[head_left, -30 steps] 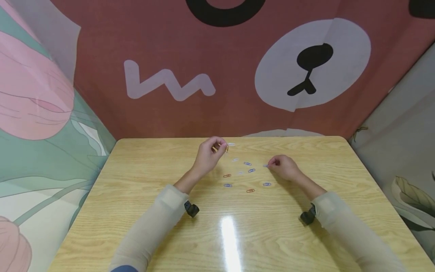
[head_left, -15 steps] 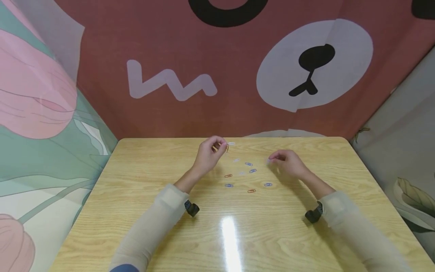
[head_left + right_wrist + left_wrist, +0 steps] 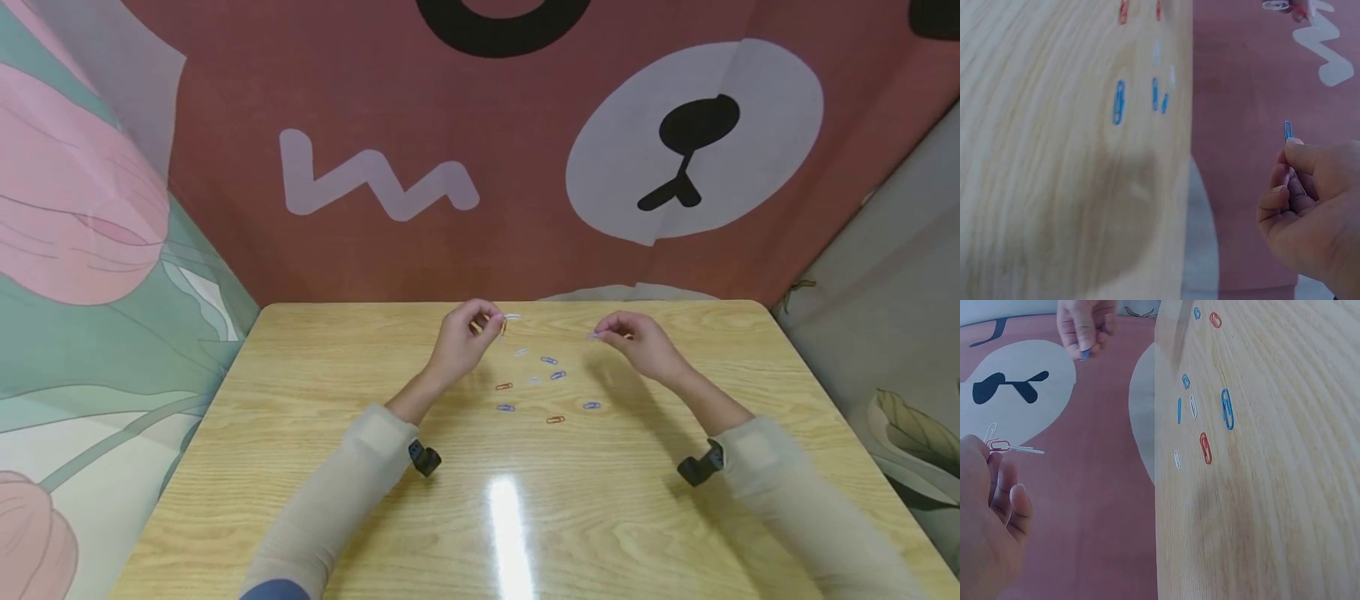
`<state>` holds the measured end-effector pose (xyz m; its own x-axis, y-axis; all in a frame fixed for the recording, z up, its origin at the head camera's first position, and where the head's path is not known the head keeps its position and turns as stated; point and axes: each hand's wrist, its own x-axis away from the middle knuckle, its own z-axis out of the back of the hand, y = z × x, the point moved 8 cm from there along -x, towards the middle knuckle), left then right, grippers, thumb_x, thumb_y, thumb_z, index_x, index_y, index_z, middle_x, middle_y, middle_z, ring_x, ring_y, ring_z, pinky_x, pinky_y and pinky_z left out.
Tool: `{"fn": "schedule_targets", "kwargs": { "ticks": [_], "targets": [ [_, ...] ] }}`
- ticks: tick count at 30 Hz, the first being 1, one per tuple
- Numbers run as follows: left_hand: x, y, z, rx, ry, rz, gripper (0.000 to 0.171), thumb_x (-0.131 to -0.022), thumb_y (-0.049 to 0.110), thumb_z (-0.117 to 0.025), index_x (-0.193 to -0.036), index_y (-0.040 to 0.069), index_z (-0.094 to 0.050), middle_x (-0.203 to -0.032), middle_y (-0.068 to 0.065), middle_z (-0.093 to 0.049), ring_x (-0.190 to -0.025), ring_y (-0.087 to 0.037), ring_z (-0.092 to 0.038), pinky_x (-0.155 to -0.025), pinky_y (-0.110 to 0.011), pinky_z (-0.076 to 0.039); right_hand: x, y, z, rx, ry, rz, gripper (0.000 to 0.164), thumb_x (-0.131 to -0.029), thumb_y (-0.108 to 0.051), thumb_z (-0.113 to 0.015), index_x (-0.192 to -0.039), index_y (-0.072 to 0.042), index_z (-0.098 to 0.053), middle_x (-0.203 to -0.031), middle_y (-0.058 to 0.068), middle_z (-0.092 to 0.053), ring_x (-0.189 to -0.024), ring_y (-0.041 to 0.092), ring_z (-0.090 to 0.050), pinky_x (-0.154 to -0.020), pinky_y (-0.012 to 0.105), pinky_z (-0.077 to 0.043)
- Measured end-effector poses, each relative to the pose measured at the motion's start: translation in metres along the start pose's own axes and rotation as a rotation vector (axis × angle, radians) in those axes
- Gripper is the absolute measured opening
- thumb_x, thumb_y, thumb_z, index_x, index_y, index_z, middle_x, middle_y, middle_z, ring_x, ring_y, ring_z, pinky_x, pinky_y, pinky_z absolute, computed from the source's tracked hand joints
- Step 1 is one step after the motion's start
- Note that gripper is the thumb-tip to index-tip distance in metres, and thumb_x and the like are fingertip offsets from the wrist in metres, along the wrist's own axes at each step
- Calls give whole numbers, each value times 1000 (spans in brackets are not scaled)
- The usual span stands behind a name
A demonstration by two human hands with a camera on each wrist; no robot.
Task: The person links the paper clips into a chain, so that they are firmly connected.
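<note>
Head view: right hand (image 3: 647,348) now holds a looped blue wire paper clip (image 3: 595,336) up off the pale wood-grain table (image 3: 337,500)

Compared with the frame from one second earlier, the right hand is higher and nearer the far edge, its shadow now falling well apart from it. Its thumb and forefinger pinch the blue clip, which sticks out past the fingertips. The left hand (image 3: 459,342) keeps its place, thumb and forefinger closed together on small wire clips: a red paper clip (image 3: 999,446) touching two white paper clips, one upright (image 3: 991,431) and one lying level (image 3: 1029,449). Whether these three are linked I cannot tell.

Eight more clips lie on the table, in the same layout as before. Take the central white clip (image 3: 533,380) as the middle of a clock face: the left hand is at 10 o'clock and the raised blue clip at 2. Around that middle lie another white clip (image 3: 522,352) at 11, a blue clip (image 3: 549,361) at 1, a second blue one (image 3: 558,376) between 2 and 3, a third blue one (image 3: 592,406) near 4, a red clip (image 3: 555,420) at 5, a fourth blue one (image 3: 506,408) at 8 and a second red one (image 3: 504,387) at 9.
</note>
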<state>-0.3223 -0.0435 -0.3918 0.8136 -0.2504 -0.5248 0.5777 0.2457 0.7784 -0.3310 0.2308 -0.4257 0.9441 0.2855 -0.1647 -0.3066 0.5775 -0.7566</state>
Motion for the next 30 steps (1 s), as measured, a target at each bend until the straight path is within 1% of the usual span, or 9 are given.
{"fn": "schedule_targets", "kwargs": {
  "ticks": [3,7,12,16,24,30],
  "targets": [
    [0,-1,-2,0,-3,6,8,-100,9,-66,-96,2,-68,-89,-10,-68,-75,-20,-62,-65,-26,-49,-1,-10,1,-14,9,27,12,-103,-11,-62,-103,-2,-69,-94,9,-67,-78,23,-54,-64,26,-44],
    [-1,1,-3,-6,-7,5,9,-101,10,-66,-97,2,-68,-88,-9,-68,-75,-18,-61,-65,-25,-49,-2,-23,0,-28,23,36,14,-103,-14,-62,-104,-2,-70,-93,9,-67,-75,19,-52,-62,26,-43],
    [-2,4,-5,-6,-6,-12,8,-100,9,-66,-96,2,-67,-88,-9,-67,-76,-18,-61,-64,-24,-48,-4,-36,-3,-37,39,22,15,-103,-17,-63,-104,-4,-71,-95,8,-67,-74,20,-51,-61,26,-43],
    [-3,5,-7,2,-3,-18,7,-99,8,-67,-96,2,-67,-89,-9,-67,-76,-19,-62,-64,-25,-48,-6,-49,-6,-53,37,30,17,-102,-19,-64,-105,-5,-71,-95,8,-67,-72,20,-51,-60,26,-43],
    [-3,7,-12,6,-14,2,7,-100,8,-67,-96,2,-68,-88,-8,-67,-76,-18,-61,-65,-26,-49,-13,-74,-16,-75,33,79,14,-101,-17,-66,-104,-6,-73,-93,6,-69,-69,21,-51,-59,26,-44],
    [-5,8,-14,8,-11,-2,7,-99,8,-67,-95,3,-68,-88,-9,-67,-76,-20,-62,-64,-26,-48,-19,-86,-23,-99,42,80,14,-100,-18,-68,-103,-6,-74,-94,8,-70,-70,20,-52,-59,26,-44]
  ]
}}
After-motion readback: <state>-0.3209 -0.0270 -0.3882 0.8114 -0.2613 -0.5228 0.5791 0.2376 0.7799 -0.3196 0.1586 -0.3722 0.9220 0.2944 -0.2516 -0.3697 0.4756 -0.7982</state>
